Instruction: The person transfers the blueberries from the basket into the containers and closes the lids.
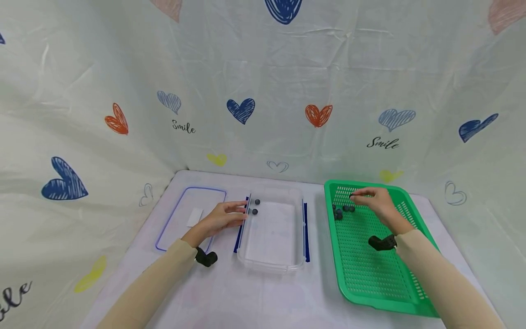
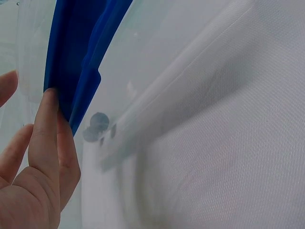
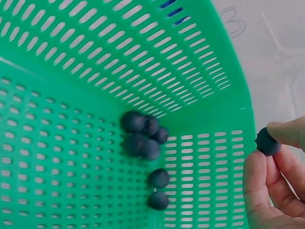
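My right hand (image 1: 380, 204) pinches a dark blueberry (image 3: 268, 141) between thumb and fingertips, above the far part of a green slotted basket (image 1: 340, 269). Below it, several loose blueberries (image 3: 136, 144) lie clustered in the basket's far left corner. A clear plastic container (image 1: 269, 266) stands to the left of the basket, holding two blueberries (image 1: 255, 206) near its far left side. At that side, my left hand (image 1: 222, 217) touches the container's edge. In the left wrist view its fairly straight fingers rest against a blue side latch (image 2: 78, 47), with the thumb apart.
A clear lid with a blue rim (image 1: 182, 196) lies flat on the table at the left, with a small white rectangle (image 1: 195, 217) on it. Another blue latch (image 1: 307, 235) hangs along the container's right side. A heart-print curtain (image 1: 279, 68) rises behind the table.
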`<state>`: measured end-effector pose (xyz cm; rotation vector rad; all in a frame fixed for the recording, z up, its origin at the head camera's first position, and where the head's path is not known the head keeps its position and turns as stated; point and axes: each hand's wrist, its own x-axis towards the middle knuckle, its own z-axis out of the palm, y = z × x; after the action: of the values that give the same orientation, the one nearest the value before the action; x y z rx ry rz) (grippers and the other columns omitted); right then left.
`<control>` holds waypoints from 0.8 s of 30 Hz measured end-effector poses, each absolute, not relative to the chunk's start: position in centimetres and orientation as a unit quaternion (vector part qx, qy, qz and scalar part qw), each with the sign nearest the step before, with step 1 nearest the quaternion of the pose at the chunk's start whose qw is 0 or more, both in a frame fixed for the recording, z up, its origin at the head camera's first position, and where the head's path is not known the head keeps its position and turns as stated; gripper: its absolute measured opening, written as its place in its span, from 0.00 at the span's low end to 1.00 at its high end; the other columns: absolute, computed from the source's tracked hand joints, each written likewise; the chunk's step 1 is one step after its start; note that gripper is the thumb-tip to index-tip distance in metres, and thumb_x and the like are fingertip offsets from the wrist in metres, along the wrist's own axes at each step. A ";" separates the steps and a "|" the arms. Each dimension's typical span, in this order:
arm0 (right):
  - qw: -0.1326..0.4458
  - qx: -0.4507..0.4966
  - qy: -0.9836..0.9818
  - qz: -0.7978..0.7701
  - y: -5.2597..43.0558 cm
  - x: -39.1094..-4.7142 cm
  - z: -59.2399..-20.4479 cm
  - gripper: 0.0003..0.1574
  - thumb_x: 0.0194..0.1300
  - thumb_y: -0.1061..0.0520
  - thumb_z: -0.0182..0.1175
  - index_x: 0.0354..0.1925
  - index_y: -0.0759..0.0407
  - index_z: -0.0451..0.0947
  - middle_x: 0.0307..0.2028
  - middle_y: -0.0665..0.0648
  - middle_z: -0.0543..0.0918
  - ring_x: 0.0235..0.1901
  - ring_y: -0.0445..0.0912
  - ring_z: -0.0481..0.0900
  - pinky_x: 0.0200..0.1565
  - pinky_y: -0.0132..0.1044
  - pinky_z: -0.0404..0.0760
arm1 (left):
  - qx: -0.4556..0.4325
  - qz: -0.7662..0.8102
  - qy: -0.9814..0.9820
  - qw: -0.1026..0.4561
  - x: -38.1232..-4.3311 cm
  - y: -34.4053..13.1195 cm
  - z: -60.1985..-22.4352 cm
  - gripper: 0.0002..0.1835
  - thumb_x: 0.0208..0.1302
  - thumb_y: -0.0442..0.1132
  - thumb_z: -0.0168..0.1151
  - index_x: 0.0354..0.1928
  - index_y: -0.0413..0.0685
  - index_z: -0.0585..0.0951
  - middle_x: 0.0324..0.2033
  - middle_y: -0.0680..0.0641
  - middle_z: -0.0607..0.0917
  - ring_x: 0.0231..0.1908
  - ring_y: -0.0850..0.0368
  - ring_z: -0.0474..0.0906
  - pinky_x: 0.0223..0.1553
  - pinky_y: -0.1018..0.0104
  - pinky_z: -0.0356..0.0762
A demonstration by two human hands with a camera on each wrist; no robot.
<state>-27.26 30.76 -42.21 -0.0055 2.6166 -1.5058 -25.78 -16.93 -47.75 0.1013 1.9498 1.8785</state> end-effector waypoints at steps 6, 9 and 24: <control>0.071 -0.004 0.853 -0.516 30.4 -27.4 -41.1 0.35 0.69 0.48 0.65 0.61 0.73 0.73 0.64 0.72 0.69 0.42 0.38 0.83 0.66 0.62 0.65 | 0.036 0.678 0.702 0.215 -25.7 -16.9 -47.9 0.32 0.67 0.30 0.65 0.71 0.39 0.68 0.62 0.32 0.73 0.53 0.45 0.81 0.51 0.61 0.82; 0.074 -0.008 0.852 -0.519 30.1 -27.5 -40.5 0.35 0.69 0.47 0.65 0.61 0.72 0.73 0.64 0.70 0.68 0.40 0.36 0.82 0.65 0.60 0.67 | 0.035 0.676 0.704 0.215 -25.8 -16.9 -48.0 0.32 0.67 0.31 0.65 0.71 0.40 0.68 0.62 0.32 0.73 0.54 0.45 0.81 0.51 0.61 0.82; 0.083 -0.031 0.842 -0.532 26.2 -28.8 -38.1 0.32 0.67 0.48 0.68 0.59 0.69 0.75 0.64 0.66 0.70 0.57 0.56 0.75 0.65 0.58 0.68 | 0.029 0.676 0.705 0.211 -25.7 -17.0 -47.7 0.32 0.66 0.30 0.66 0.71 0.39 0.69 0.62 0.33 0.74 0.53 0.46 0.82 0.51 0.61 0.82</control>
<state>-28.83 26.22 -38.09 -0.0927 2.5138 -1.5879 -25.66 -16.96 -47.67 0.0800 1.9597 1.8799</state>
